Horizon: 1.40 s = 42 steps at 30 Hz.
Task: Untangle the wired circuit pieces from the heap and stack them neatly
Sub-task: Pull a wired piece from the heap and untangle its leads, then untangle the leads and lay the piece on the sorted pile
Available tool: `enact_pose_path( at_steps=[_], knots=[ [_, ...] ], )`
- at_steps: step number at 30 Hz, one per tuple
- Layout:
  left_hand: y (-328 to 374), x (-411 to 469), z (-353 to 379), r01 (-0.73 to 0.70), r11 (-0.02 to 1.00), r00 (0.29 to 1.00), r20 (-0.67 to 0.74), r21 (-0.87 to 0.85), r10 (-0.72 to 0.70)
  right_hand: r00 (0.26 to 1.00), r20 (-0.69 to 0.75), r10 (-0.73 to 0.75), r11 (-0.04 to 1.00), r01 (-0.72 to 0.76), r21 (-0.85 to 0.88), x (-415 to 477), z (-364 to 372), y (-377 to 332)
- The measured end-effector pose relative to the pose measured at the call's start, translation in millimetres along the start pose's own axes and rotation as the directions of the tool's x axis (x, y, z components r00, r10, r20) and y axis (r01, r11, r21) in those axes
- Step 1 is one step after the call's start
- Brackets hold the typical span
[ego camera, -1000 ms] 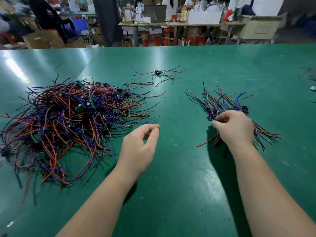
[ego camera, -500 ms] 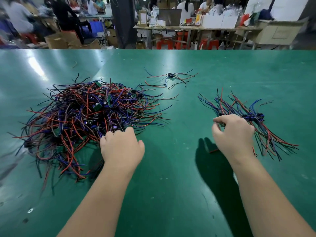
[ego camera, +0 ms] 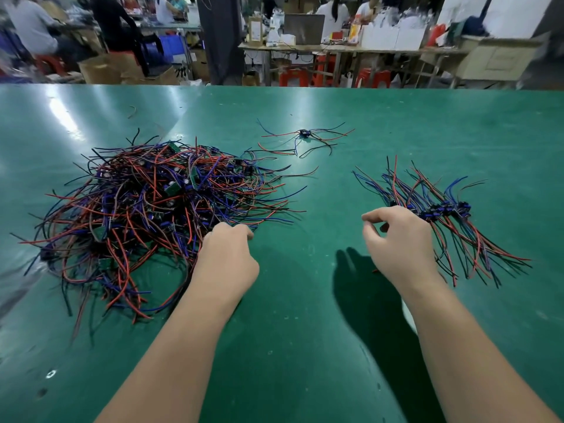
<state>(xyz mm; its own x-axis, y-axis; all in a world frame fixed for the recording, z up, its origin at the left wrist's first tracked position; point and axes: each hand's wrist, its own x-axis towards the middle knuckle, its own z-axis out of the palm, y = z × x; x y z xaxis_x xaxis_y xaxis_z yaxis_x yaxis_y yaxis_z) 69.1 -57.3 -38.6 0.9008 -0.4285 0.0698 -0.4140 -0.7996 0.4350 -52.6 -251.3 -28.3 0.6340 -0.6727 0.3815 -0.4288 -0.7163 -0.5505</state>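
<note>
Heap of wired circuit pieces lies left on the tabletop, with the left hand at its near right edge.
Left fingers curl down among the wires; grip hidden, cannot tell. Loosely curled, empty-looking right hand sits just beside the sorted stack, whose wires run far-left to near-right. The left is the nearer hand for the next pull.

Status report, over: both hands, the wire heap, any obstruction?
Left hand curled at near edge of tangled red, blue and black wire heap, grip hidden. Right hand loosely curled, nothing seen in it, beside sorted wire stack. Nothing blocking.
</note>
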Motion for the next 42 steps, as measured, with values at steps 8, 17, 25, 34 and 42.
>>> enact_pose_path(
  at_steps=[8, 17, 25, 34, 42],
  knots=[
    [21, -12, -9, -0.383, 0.868, 0.868, -0.443, -0.315, 0.222, 0.91, 0.414, -0.019, 0.854, -0.2, 0.481, -12, 12, -20],
    [44, -41, 1, -0.665, 0.648, 0.744, -0.398, -0.37, 0.536, 0.811, 0.495, -0.311, 0.476, -0.318, 0.82, -31, 33, -43],
    [56, -54, 10, -0.744, 0.538, 0.655, -0.272, -0.397, 0.705, 0.868, 0.448, -0.216, 0.525, -0.283, 0.802, -21, 20, -35],
    [31, -25, 14, -0.332, 0.941, 0.94, -0.109, -0.064, 0.325, 0.915, 0.392, 0.097, 0.391, -0.397, 0.83, -11, 35, -22],
    [13, -12, 18, -0.179, 0.983, 0.98, 0.081, -0.047, 0.182, 0.897, 0.387, 0.213, 0.254, -0.433, 0.865, -5, 28, -15]
  ],
)
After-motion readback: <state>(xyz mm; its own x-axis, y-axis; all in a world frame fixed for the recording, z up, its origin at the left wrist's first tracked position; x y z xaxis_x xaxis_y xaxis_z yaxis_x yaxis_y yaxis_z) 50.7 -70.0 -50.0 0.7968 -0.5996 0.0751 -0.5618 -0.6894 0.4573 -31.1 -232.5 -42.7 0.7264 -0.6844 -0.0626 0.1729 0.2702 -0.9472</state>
